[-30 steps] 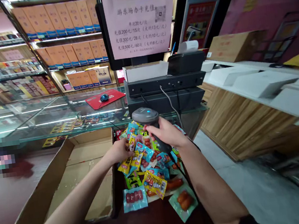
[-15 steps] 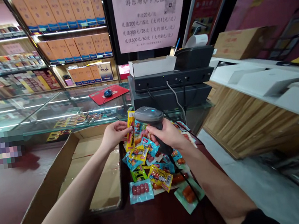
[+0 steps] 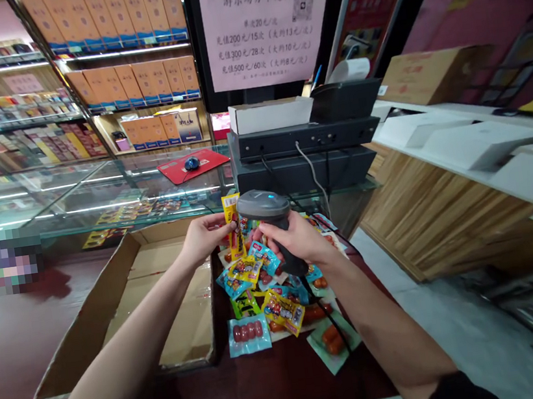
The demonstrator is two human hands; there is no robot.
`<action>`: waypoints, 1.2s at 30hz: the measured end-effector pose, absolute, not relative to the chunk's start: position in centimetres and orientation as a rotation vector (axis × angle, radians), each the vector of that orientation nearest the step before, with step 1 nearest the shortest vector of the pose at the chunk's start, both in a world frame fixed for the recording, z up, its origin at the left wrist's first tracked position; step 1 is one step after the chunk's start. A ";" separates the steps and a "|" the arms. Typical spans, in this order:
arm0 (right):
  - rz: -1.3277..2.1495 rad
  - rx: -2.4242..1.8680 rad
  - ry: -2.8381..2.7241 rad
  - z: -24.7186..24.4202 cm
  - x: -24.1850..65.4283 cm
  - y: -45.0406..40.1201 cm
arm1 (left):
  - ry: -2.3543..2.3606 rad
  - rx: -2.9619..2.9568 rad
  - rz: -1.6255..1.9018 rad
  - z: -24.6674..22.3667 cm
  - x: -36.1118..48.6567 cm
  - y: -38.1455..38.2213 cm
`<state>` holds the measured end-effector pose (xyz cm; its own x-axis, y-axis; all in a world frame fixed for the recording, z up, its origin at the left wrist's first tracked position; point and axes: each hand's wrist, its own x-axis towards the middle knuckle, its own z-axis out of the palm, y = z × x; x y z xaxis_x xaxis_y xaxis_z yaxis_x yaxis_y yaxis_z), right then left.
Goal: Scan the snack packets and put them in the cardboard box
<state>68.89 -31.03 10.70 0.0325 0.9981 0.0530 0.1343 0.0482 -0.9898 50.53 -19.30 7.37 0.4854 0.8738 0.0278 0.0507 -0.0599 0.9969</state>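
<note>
one yellow pkt (image 3: 237,246) is pinched upright in l hand (image 3: 205,239), just beside scanner (image 3: 262,206); r hand (image 3: 297,238) is wrapped round the scanner. prob mid-scan step; next move seems to call for holding pkt's label (image 3: 230,200) steady toward scanner. other pkts (image 3: 248,336) lie below both hands, carton (image 3: 185,331) left of l hand.

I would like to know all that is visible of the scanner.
The scanner has a grey head with a lit blue light on top, and a black handle, apparently plastic. The right hand grips it head up, above other packets, the head beside the yellow packet in the left hand; whether they touch is unclear. A black cable leaves its base.
</note>
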 end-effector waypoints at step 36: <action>1.040 -1.189 -1.369 12.4 69.8 -32.8 | 1.289 1.692 0.853 14.0 39.5 -22.4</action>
